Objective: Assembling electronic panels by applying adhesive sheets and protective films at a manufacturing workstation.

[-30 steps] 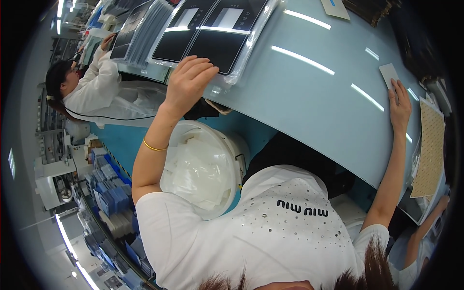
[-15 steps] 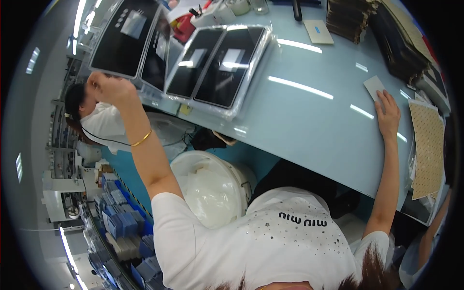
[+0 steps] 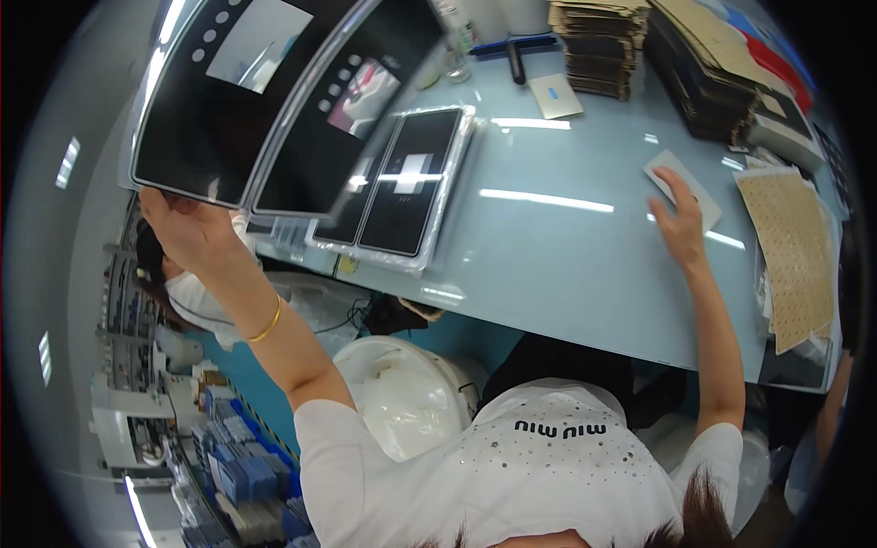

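While left hand holds panel, black shirt lettering

Panels lie left on the bench, a sheet near its right edge, a bucket before its front edge.

The T-shirt is white, studded; the bangle is gold.

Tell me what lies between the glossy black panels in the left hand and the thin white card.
In the head view: other black rectangular panels edged with clear plastic, then pale glossy tabletop with light reflections.
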The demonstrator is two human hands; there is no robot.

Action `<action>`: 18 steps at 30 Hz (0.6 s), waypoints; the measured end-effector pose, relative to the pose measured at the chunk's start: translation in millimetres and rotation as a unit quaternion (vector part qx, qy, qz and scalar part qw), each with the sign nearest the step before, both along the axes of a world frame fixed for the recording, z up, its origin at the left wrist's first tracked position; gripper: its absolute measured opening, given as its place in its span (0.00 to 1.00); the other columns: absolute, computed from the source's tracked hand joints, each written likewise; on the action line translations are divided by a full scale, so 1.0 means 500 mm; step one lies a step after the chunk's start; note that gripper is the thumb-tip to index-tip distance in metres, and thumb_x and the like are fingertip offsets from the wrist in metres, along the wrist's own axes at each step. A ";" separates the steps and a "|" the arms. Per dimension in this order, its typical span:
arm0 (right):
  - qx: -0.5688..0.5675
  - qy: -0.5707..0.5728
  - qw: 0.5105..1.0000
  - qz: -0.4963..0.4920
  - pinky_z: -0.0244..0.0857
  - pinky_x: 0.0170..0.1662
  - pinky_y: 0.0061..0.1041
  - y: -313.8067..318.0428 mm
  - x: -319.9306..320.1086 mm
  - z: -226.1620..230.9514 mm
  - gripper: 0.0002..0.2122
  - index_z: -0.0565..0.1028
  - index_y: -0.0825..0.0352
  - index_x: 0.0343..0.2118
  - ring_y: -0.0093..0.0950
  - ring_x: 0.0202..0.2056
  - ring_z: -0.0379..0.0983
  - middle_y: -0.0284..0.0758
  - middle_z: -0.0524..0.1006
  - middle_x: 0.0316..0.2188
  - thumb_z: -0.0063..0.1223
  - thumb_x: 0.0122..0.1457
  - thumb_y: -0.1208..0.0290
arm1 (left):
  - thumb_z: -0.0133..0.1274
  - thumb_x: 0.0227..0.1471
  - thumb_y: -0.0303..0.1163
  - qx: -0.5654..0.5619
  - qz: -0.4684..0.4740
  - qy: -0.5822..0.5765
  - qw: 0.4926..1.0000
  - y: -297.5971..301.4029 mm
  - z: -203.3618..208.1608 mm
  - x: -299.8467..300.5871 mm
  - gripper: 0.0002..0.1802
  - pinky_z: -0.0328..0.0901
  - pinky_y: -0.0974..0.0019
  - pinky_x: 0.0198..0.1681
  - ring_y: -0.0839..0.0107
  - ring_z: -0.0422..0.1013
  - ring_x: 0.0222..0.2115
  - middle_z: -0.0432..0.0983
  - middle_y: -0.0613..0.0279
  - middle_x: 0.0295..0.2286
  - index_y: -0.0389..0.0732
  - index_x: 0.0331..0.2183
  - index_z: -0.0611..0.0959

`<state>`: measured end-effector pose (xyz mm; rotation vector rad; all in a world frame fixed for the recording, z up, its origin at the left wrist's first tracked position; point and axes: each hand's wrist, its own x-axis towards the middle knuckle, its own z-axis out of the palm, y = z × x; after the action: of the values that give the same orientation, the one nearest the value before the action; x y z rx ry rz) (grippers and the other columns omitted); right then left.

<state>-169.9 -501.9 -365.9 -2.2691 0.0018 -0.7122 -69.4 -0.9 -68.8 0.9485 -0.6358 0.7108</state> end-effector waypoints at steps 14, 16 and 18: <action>0.715 0.166 0.462 0.498 0.65 0.16 0.31 0.073 -0.063 0.070 0.27 0.70 0.69 0.45 0.40 0.15 0.71 0.45 0.76 0.25 0.29 0.61 0.47 | 0.43 0.58 0.29 0.169 -0.226 0.251 0.926 -0.272 -0.091 0.156 0.10 0.69 0.64 0.39 0.67 0.73 0.36 0.76 0.55 0.36 0.34 0.38 0.77; 0.546 0.020 0.327 0.771 0.65 0.17 0.27 0.119 -0.014 -0.105 0.11 0.76 0.69 0.34 0.34 0.13 0.71 0.41 0.76 0.19 0.48 0.54 0.67 | 0.47 0.57 0.31 0.560 0.250 -0.135 0.778 -0.341 -0.115 0.258 0.10 0.67 0.69 0.35 0.71 0.72 0.31 0.76 0.57 0.34 0.36 0.37 0.78; 0.581 0.060 0.392 0.711 0.65 0.21 0.26 0.116 -0.015 -0.099 0.12 0.75 0.68 0.36 0.32 0.17 0.71 0.40 0.76 0.22 0.47 0.55 0.66 | 0.51 0.54 0.33 0.416 -0.044 0.235 0.878 -0.480 -0.118 0.207 0.09 0.65 0.72 0.31 0.74 0.70 0.27 0.76 0.60 0.31 0.39 0.35 0.80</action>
<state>-177.3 -444.1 -415.6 -0.3098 -0.9357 0.4393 34.0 -241.0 -127.8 1.8059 -0.5389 0.0667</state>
